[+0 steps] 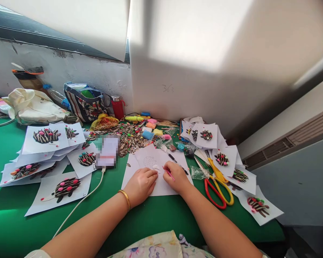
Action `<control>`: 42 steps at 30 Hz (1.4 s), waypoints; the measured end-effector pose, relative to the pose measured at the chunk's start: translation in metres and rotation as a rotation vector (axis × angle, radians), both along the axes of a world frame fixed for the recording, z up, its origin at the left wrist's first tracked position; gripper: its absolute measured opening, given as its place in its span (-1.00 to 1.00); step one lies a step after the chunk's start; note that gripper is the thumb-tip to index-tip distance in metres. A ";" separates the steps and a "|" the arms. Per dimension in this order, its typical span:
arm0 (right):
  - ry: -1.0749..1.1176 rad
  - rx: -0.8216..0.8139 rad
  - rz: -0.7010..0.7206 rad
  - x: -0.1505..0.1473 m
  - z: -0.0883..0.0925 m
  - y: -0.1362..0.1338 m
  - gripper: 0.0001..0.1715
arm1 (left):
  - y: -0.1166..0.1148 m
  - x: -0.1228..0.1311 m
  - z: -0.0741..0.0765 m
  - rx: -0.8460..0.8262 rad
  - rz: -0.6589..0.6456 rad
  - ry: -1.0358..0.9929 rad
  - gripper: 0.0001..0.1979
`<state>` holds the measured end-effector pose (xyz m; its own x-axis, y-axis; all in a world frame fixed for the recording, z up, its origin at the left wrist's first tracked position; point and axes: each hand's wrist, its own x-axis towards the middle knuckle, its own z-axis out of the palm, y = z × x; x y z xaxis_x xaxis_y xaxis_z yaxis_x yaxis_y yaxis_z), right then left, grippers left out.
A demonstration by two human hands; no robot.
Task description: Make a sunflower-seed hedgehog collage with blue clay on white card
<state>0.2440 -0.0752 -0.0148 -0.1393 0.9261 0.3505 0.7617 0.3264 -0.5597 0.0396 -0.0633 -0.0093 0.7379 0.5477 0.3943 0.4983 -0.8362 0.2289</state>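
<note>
A sheet of white paper (161, 189) lies before me, with a faint dotted, rounded drawing (150, 162) on it. My left hand (142, 183) rests flat on its left part, fingers stretched toward a small white piece (156, 167) that I cannot identify. Just right of that, my right hand (177, 177) is closed in a pinch around a thin pink stick (171, 176), its tip close to the white piece. A black pen (174, 159) lies on the paper beyond my right hand.
Finished seed pictures (67, 188) are piled at left, with more pictures (222, 159) at right. A phone (107, 152) with a white cable lies at left. Scissors (215, 193) lie at right. Behind are sunflower seeds (130, 138), coloured clay packets (148, 134) and a red flask (117, 108).
</note>
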 end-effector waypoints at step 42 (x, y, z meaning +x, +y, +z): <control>-0.230 0.006 0.178 0.005 0.002 -0.004 -0.56 | 0.000 0.005 0.000 -0.099 0.042 -0.183 -0.79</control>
<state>0.2493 -0.0797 -0.0125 -0.3762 0.8779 0.2963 0.7985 0.4694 -0.3770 0.0447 -0.0633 -0.0092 0.6343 0.6193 0.4627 0.4751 -0.7845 0.3985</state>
